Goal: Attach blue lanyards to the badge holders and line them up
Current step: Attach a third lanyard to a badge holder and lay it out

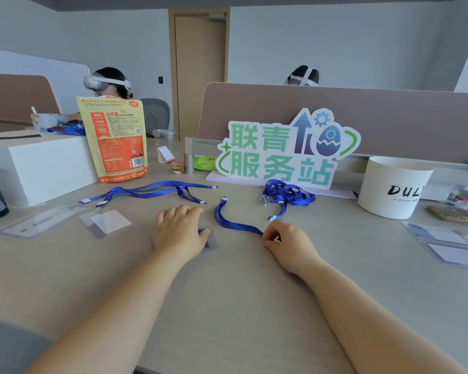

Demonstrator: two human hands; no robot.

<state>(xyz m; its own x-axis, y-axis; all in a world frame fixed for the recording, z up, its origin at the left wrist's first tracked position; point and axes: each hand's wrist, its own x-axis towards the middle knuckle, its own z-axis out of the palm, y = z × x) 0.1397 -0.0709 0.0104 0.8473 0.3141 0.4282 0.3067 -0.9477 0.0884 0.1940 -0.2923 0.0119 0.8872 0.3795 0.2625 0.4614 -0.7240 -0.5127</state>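
While the right hand (pixel 277 238) has a pinch grip on a blue lanyard (pixel 235 225) end, just left of it the open left hand (pixel 180 228) flattens a badge holder (pixel 213 242), looks unclipped so far, loads more to go.

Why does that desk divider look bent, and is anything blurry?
Head view: the wide-angle lens bows the desk partition and stretches the forearms toward the bottom edge; head view: the light is soft and even, with only faint shadows under the left hand and right hand; head view: small print on the orange pouch is too soft to read.
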